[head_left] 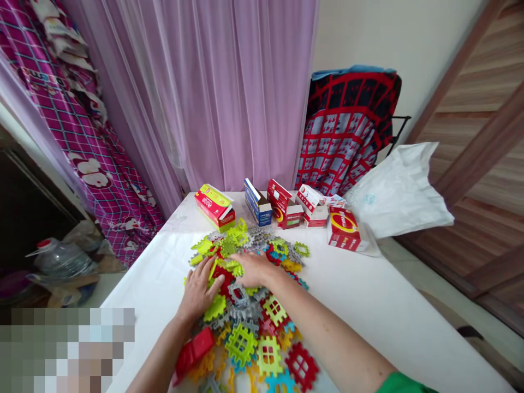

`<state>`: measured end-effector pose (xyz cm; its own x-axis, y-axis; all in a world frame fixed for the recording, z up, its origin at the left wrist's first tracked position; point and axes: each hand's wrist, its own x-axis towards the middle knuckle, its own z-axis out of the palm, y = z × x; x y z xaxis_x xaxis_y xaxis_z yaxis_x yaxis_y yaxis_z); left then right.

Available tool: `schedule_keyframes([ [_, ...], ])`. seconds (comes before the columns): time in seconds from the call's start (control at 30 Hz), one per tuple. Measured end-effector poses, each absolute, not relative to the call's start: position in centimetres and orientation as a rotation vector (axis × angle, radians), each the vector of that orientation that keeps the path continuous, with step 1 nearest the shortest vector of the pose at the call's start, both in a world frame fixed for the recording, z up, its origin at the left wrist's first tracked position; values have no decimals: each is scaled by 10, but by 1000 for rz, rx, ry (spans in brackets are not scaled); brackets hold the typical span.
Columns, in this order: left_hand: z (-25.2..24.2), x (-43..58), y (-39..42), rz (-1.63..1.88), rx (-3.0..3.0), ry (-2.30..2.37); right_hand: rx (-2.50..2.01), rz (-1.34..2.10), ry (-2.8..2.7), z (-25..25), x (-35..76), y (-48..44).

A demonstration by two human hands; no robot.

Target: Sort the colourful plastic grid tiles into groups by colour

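A heap of plastic interlocking building pieces in yellow-green, red, grey, blue and yellow lies on the table, many shaped like toothed squares with window frames. My left hand (200, 288) rests on the heap's left side, fingers spread and thumb apart, touching yellow-green pieces. Reaching in from the right, my right hand (252, 269) has its bent fingers around a yellow-green building piece (234, 268); some fingertips are hidden. Below the hands are a yellow-green window piece (241, 345), a red window piece (302, 367) and a solid red block (194, 352).
Along the back of the white table (368, 316) stand opened cardboard boxes: a red and yellow-green box (215, 208), a blue box (257, 203) and several red or white ones. A white plastic bag (403, 191) leans at the back right corner. Purple curtains (245, 98) hang behind.
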<state>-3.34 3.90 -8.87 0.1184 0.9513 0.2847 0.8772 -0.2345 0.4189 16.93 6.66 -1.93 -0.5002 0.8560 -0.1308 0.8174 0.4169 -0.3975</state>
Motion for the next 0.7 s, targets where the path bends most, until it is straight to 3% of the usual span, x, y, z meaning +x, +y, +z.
schedule_keyframes([
  [0.2,-67,-51,1,601,2097,1899,-1398,508,-2425,-12,233,38],
  [0.43,-83,-68,-89,497,2293,1729,-1576,397,-2153,-39,268,-57],
  [0.7,-63,-20,-35,504,2298,1726,-1731,418,-2207,-56,234,-29],
])
